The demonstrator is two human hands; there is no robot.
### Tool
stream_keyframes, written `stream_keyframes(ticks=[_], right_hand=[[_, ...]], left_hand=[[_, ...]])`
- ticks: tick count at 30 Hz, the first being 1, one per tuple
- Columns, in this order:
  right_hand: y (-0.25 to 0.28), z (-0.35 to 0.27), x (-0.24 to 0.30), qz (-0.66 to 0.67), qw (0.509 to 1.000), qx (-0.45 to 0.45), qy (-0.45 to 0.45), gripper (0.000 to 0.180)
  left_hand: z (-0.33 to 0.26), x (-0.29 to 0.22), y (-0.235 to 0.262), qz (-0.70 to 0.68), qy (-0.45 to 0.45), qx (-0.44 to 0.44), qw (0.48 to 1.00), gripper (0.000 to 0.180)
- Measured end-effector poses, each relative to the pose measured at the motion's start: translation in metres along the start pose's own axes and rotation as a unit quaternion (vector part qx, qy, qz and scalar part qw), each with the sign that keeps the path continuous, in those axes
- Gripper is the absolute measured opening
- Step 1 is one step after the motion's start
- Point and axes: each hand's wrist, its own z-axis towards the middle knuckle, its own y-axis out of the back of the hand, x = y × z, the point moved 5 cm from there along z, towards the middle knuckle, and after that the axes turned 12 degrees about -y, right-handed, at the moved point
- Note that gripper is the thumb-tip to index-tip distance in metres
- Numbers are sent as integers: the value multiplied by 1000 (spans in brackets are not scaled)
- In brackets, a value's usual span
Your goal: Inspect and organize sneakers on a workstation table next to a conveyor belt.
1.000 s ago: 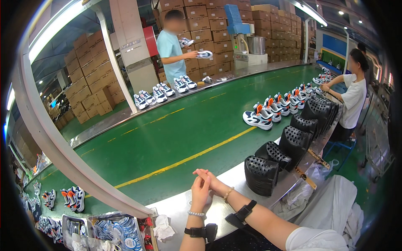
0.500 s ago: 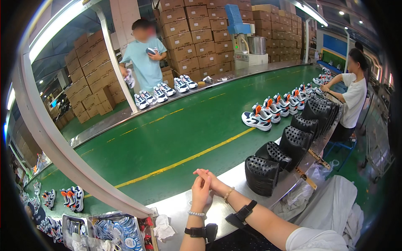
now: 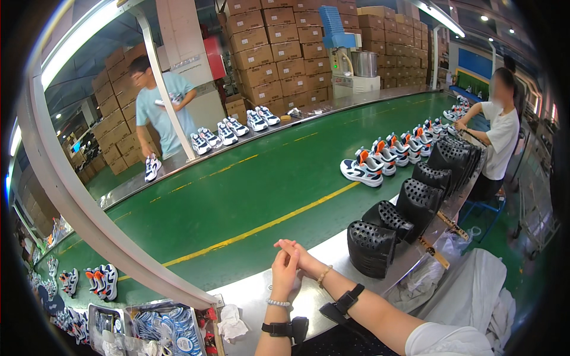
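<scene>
Green belt [image 3: 249, 202] running right across the middle of the frame, and down at lower centre it's my left hand [image 3: 284, 273] and my right hand [image 3: 303, 258], clasped together, fingers folded over one another at the belt's near edge, beside the metal ledge [image 3: 332, 252]. Nearest thing to them: a black perforated shell [image 3: 371, 252] standing on that ledge, right of centre, apart from my fingers, with more shells lined up behind it. Beyond those, a row of sneakers [image 3: 362, 172] in white, navy and orange on the belt. Upper left now: a co-worker [image 3: 169, 118] in light blue, one hand low on a sneaker [image 3: 152, 169], another sneaker held at the chest.
</scene>
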Motion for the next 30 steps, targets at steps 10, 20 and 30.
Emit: stream_keyframes(ticks=[10, 20, 30], right_hand=[[2, 0, 1, -2, 1000, 1, -2, 47], [8, 3, 0, -6, 1000, -10, 14, 46], [9, 0, 3, -7, 1000, -12, 14, 47]], left_hand=[[1, 4, -1, -14, 13, -4, 1000, 36], [1, 4, -7, -37, 29, -4, 999, 35], [2, 1, -8, 0, 5, 2, 1000, 37]])
